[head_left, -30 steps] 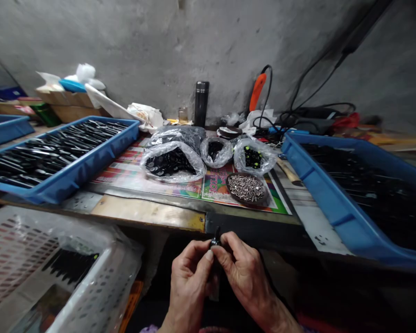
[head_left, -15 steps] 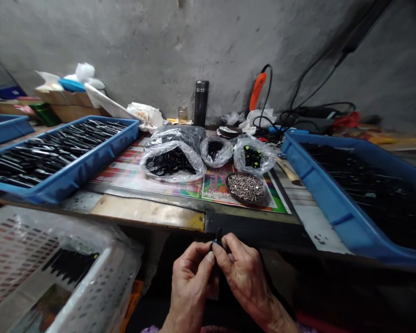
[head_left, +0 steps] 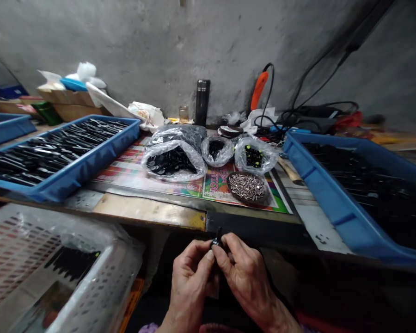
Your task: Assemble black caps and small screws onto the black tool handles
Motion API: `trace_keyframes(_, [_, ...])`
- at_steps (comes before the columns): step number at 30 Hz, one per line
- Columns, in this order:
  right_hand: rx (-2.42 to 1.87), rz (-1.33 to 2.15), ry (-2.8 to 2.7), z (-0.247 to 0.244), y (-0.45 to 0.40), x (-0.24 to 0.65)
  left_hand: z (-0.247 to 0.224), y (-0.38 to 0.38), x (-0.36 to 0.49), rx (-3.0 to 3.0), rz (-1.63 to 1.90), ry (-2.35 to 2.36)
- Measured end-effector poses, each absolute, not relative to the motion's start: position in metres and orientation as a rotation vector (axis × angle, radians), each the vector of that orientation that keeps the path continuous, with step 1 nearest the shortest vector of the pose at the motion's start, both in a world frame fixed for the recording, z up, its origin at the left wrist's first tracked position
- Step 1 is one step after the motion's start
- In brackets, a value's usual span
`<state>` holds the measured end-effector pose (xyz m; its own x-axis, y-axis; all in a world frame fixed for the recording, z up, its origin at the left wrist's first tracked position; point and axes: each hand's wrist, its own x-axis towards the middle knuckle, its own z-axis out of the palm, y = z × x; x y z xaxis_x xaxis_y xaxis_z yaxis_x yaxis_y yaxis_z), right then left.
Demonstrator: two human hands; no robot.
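My left hand [head_left: 190, 273] and my right hand [head_left: 244, 266] meet in front of the bench edge, thumbs and fingertips closed on a small black part [head_left: 215, 241]. A thin dark end of it points up between the fingers; the rest is covered, so its kind cannot be told. Beyond the hands, a round dish of small metal screws [head_left: 247, 187] sits on a printed sheet. Behind it stand a plastic bag of black and yellow-green parts [head_left: 253, 156], a smaller bag of black parts [head_left: 216, 151] and a larger bag of round black pieces [head_left: 173, 161].
Blue trays of black parts flank the bench: a left tray [head_left: 107, 155] and a right tray [head_left: 329, 192]. At lower left is a white basket [head_left: 100, 277] holding black pieces. A dark flask [head_left: 203, 102] and an orange-handled tool [head_left: 259, 90] stand near the wall.
My hands stay almost where they were, still pinching the small black part. The view has shifted very slightly.
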<state>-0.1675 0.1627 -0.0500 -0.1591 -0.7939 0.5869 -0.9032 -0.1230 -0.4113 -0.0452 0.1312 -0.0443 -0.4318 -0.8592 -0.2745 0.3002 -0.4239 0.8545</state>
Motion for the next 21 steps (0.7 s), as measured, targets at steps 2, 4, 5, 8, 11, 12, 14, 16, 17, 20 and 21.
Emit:
trace_keyframes(2, [1.93, 1.16, -1.977, -0.0519, 0.1616, -0.167, -0.0432, 0.1318, -0.0449, 0.952, -1.939, -0.962])
trace_keyframes(4, [1.931, 1.182, -2.012, -0.0529, 0.1608, -0.1665, -0.0423, 0.1322, -0.0449, 0.973, -1.935, -0.967])
trace_keyframes(5, [1.931, 1.197, -2.033, -0.053, 0.1607, -0.1662, -0.0419, 0.1323, -0.0449, 0.979, -1.932, -0.968])
trace_keyframes(8, [1.928, 1.261, -2.072, -0.0522, 0.1607, -0.1652, -0.0416, 0.1323, -0.0452, 0.981, -1.922, -0.966])
trace_keyframes(11, [1.912, 1.3, -2.077, -0.0522, 0.1605, -0.1638, -0.0422, 0.1321, -0.0455, 0.978, -1.913, -0.978])
trace_keyframes(12, [1.911, 1.307, -2.083, -0.0525, 0.1603, -0.1634, -0.0424, 0.132, -0.0455, 0.975, -1.91, -0.984])
trace_keyframes(14, [1.905, 1.318, -2.1, -0.0532, 0.1596, -0.1627, -0.0426, 0.1322, -0.0454, 0.969, -1.908, -0.994])
trace_keyframes(16, [1.897, 1.338, -2.122, -0.0536, 0.1593, -0.1622, -0.0426, 0.1326, -0.045, 0.961, -1.908, -0.997])
trace_keyframes(17, [1.896, 1.354, -2.131, -0.0535, 0.1593, -0.1621, -0.0427, 0.1327, -0.0447, 0.957, -1.909, -0.997])
trace_keyframes(20, [1.914, 1.41, -2.11, -0.0518, 0.1611, -0.1626, -0.0435, 0.132, -0.0436, 0.932, -1.933, -0.979])
trace_keyframes(21, [1.927, 1.43, -2.095, -0.0506, 0.1622, -0.1629, -0.044, 0.1312, -0.0432, 0.917, -1.951, -0.97])
